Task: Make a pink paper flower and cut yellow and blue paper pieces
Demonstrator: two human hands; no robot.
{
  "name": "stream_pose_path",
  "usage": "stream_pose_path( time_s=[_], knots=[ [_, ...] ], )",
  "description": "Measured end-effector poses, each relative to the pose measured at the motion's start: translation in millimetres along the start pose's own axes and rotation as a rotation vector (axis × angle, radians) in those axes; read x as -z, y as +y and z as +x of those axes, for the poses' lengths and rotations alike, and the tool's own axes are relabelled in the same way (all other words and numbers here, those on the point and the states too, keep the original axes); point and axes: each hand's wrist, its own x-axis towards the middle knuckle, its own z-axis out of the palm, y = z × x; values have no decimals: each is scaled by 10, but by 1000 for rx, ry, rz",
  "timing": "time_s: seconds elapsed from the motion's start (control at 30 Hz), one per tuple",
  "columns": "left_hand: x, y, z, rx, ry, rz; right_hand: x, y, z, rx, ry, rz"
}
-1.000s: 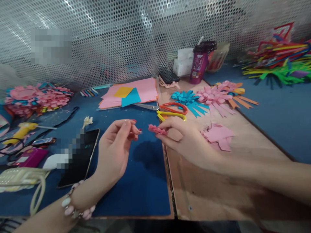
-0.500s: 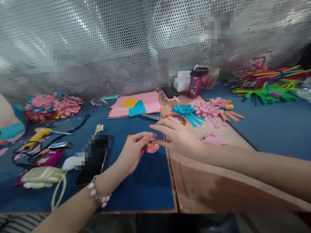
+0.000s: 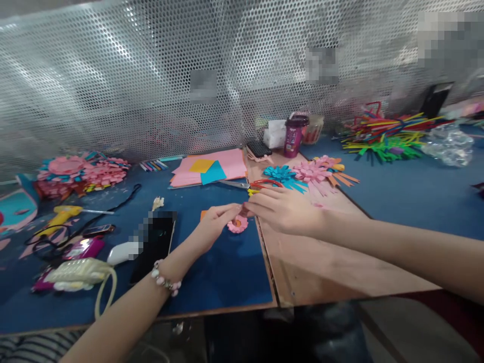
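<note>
Between my hands is a small pink paper flower (image 3: pixel 237 225) with a scalloped edge and an orange middle. My left hand (image 3: pixel 212 227), a bead bracelet at its wrist, pinches the flower's upper edge. The fingers of my right hand (image 3: pixel 285 209) are pressed together at the same edge, meeting the left fingertips, which partly hide the grip. An orange paper piece (image 3: pixel 203 215) shows behind my left hand. Red-handled scissors (image 3: pixel 236 185) lie just beyond, beside pink paper sheets (image 3: pixel 185 169) topped by a yellow and a blue piece.
Left are a heap of pink paper flowers (image 3: pixel 68 169), a yellow glue gun (image 3: pixel 64 214) with its cord, a dark phone (image 3: pixel 155 247) and a pale pouch (image 3: pixel 77 272). Right are blue (image 3: pixel 280 174) and pink ribbon flowers (image 3: pixel 312 171), a purple cup (image 3: pixel 295 136) and coloured strips (image 3: pixel 389 126).
My right hand's fingers, spread before, have closed together and come down against the left fingertips at the pink flower. The view has shifted slightly to the right.
</note>
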Motion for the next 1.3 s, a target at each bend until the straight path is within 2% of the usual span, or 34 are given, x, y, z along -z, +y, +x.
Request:
stream_pose_path(
  time_s=[0.1,0.17,0.23,0.33,0.4,0.47,0.57,0.63,0.7,0.77,0.9,1.1,1.3],
  knots=[
    [151,-50,71,-80,23,282,99,-22,-124,-79,-185,-86],
    [260,-139,117,-117,78,496,148,-54,-239,-198,-274,-163],
    [347,-247,155,-111,61,642,157,-74,-392,-328,-335,-223],
    [406,-359,187,-112,12,746,109,-59,-633,-402,-389,-230],
    [403,-370,188,-140,-22,784,77,-45,-720,-430,-364,-206],
    [381,-344,174,-154,-41,775,58,-55,-693,-465,-282,-133],
    [334,-286,140,-100,-29,666,24,-129,-467,-503,-175,95],
    [299,-252,118,-54,-25,574,-32,-199,-280,-531,-174,308],
    [265,-218,99,-28,-50,480,-115,-258,-133,-659,-178,492],
    [231,-180,80,-11,-73,390,-211,-286,-44,-729,-160,635],
    [173,-107,45,-7,-58,308,-376,-237,31,-731,-157,929],
    [114,-96,45,1,18,324,-443,-133,35,-831,-187,1132],
    [60,-95,62,106,49,227,-397,-84,9,-890,-116,1254]
  ],
)
